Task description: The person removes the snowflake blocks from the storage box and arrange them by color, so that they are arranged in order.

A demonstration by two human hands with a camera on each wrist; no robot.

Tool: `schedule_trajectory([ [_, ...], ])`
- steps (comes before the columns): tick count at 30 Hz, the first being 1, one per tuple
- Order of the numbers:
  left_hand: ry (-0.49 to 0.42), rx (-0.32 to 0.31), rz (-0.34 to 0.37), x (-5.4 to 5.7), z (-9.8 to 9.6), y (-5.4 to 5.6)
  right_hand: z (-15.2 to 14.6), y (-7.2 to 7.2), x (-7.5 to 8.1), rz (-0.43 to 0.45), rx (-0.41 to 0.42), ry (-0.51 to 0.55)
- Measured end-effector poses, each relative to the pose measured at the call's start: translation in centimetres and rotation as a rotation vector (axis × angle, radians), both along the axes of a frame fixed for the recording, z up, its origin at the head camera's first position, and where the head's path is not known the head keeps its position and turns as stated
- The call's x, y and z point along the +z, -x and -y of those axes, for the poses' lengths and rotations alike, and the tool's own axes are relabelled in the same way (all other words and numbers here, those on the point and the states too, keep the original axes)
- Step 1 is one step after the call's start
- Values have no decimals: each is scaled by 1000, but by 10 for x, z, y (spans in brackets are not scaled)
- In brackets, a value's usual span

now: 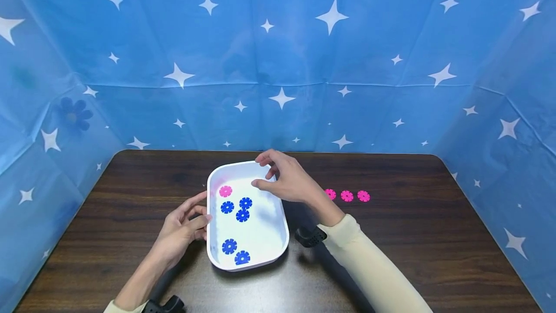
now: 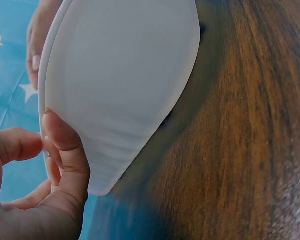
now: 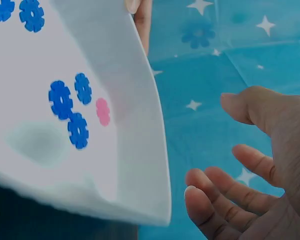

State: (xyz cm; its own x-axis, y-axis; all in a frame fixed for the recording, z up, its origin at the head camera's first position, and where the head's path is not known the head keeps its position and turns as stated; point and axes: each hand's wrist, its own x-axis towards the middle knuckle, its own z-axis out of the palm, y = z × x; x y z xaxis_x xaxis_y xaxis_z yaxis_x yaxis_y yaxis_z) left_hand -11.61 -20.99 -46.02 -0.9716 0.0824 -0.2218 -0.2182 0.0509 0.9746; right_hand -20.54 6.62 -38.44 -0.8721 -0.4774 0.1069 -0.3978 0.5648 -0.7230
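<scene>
A white rectangular tray stands on the dark wooden table with several blue notched discs and one pink notched disc lying inside. My left hand holds the tray's left side, thumb and fingers pinching the rim. Over the tray's far right corner hovers my right hand, its fingers loosely bent and spread from the thumb. Nothing shows between those fingers in the right wrist view.
Three pink notched discs lie in a row on the table, right of the tray and beside my right forearm. A blue star-patterned cloth hangs behind the table and along both sides.
</scene>
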Motion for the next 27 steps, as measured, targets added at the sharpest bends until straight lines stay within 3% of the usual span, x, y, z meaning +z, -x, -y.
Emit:
schedule_trajectory([
  [16,-4,-5,3,-1,2,0,48,7,-15,103,55,-34],
  [27,-11,-12,1,1,1,0,76,10,-38,198,-20,-108],
])
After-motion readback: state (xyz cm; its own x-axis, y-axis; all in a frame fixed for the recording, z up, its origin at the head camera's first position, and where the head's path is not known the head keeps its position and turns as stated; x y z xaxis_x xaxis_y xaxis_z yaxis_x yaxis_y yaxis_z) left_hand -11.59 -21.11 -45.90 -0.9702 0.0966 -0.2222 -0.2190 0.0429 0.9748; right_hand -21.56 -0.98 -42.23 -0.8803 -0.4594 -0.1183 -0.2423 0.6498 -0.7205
